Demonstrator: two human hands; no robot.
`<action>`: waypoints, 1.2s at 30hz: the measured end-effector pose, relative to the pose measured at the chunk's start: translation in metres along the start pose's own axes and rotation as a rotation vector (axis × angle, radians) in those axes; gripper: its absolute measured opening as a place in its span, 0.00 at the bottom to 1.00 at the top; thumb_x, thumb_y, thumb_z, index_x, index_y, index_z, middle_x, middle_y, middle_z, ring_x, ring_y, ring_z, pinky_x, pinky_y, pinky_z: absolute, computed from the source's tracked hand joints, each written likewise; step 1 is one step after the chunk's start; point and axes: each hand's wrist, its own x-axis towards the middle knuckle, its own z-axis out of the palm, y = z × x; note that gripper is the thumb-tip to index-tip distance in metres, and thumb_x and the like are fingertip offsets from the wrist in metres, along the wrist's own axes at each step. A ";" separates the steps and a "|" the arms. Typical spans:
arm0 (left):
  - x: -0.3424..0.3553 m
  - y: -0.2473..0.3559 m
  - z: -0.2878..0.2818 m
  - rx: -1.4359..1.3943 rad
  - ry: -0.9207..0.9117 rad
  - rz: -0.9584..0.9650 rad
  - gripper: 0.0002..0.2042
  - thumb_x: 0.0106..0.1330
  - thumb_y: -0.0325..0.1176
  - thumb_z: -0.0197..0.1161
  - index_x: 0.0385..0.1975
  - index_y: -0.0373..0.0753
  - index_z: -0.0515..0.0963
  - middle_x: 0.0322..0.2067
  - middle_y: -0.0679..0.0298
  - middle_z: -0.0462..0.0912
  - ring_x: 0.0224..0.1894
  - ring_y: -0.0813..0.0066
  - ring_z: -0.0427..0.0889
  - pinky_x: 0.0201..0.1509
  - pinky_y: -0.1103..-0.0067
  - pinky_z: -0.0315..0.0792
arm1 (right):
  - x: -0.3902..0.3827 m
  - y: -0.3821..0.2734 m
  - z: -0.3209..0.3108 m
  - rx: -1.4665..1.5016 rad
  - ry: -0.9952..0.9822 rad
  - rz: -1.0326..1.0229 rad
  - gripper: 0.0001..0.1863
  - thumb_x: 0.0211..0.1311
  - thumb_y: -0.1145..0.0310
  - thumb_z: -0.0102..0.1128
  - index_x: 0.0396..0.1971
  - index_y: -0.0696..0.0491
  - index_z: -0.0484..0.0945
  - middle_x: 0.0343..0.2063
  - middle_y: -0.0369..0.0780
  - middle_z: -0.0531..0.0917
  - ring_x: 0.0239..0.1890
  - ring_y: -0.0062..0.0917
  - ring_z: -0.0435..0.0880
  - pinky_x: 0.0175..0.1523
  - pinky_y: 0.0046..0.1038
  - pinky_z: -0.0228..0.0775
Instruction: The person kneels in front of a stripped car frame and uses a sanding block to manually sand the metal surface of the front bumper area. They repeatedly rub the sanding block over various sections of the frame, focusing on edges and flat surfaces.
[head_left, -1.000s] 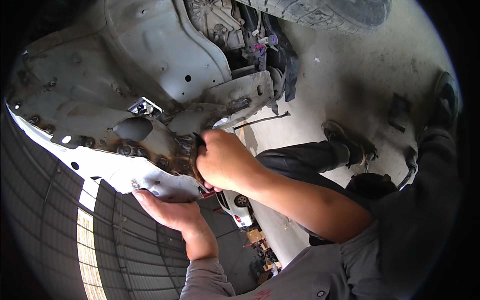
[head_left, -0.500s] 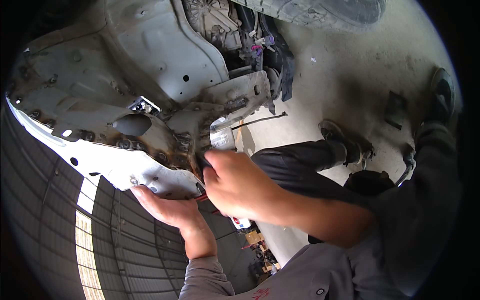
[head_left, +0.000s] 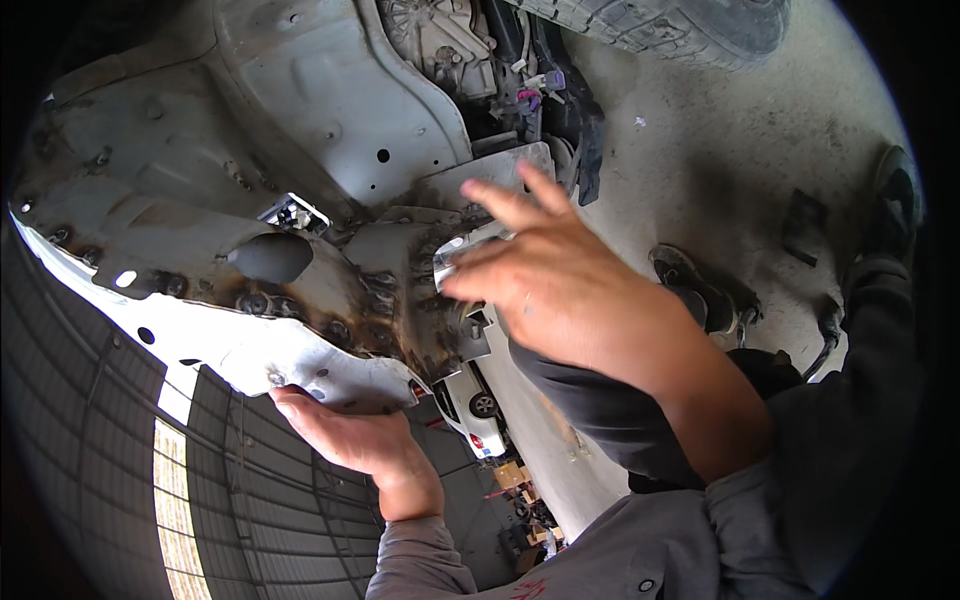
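A car body's bare metal frame (head_left: 330,255) fills the upper left, with rusty, scorched weld spots along its seam. Along its lower side runs a white body panel (head_left: 255,345) with several holes. My left hand (head_left: 350,440) grips the panel's lower edge, thumb against it and the other fingers hidden behind. Over the frame's right end, my right hand (head_left: 570,290) is open, fingers spread and slightly blurred, with nothing visible in it. It partly covers a bracket-like end of the frame; whether it touches the metal I cannot tell.
A tyre (head_left: 690,25) lies at the top right, beside exposed engine parts (head_left: 440,45) and wiring. On the concrete floor (head_left: 690,150) are a dark flat piece (head_left: 803,228) and my shoes (head_left: 690,285). A white car (head_left: 475,410) and cardboard boxes (head_left: 510,475) stand farther off.
My right hand, closed at the panel's right corner before, has moved up and to the right and opened. My left hand stays on the panel edge. The view has shifted slightly.
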 end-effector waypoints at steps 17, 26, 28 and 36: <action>-0.001 0.003 0.006 0.032 -0.014 0.001 0.28 0.74 0.51 0.47 0.65 0.36 0.64 0.63 0.60 0.68 0.64 0.66 0.67 0.70 0.66 0.58 | 0.036 0.015 0.046 0.426 -0.356 0.093 0.19 0.47 0.81 0.56 0.41 0.51 0.85 0.31 0.49 0.85 0.37 0.43 0.85 0.42 0.39 0.76; -0.002 0.000 0.004 0.029 0.030 0.044 0.28 0.73 0.53 0.46 0.64 0.38 0.66 0.63 0.59 0.67 0.65 0.64 0.66 0.69 0.65 0.58 | 0.046 0.005 0.028 0.462 -0.512 0.109 0.20 0.48 0.82 0.54 0.42 0.52 0.85 0.33 0.48 0.86 0.38 0.40 0.85 0.42 0.36 0.76; -0.002 0.001 0.004 0.052 0.027 0.065 0.28 0.73 0.53 0.46 0.64 0.38 0.66 0.63 0.60 0.68 0.64 0.64 0.66 0.69 0.65 0.59 | 0.057 0.014 0.040 0.467 -0.464 0.146 0.20 0.49 0.81 0.55 0.42 0.51 0.86 0.37 0.47 0.86 0.42 0.40 0.85 0.45 0.38 0.78; 0.001 -0.001 0.001 -0.034 -0.037 -0.023 0.27 0.73 0.52 0.49 0.62 0.38 0.68 0.59 0.61 0.72 0.60 0.67 0.72 0.65 0.68 0.65 | 0.032 -0.027 -0.004 0.359 -0.519 -0.031 0.17 0.43 0.82 0.55 0.33 0.53 0.86 0.31 0.47 0.86 0.38 0.42 0.84 0.43 0.38 0.76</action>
